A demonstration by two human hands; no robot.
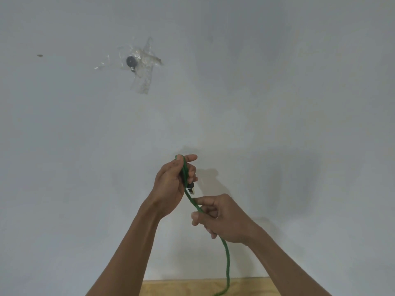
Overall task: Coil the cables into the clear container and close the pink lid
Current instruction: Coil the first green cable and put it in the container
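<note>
Both hands were raised before a pale wall, the left hand [171, 184] gripping the folded plug end of the green cable [227, 259] and the right hand [220, 218] pinching it lower, its slack trailing to the counter [181, 288] edge, so coiling seemed underway, the next loop probably needing slack fed upward.

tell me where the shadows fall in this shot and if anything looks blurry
Head view: soft grey shadows of the left hand and right hand fall rightward on the wall; the green cable stays fairly sharp, the taped disc slightly soft; no glare.
</note>
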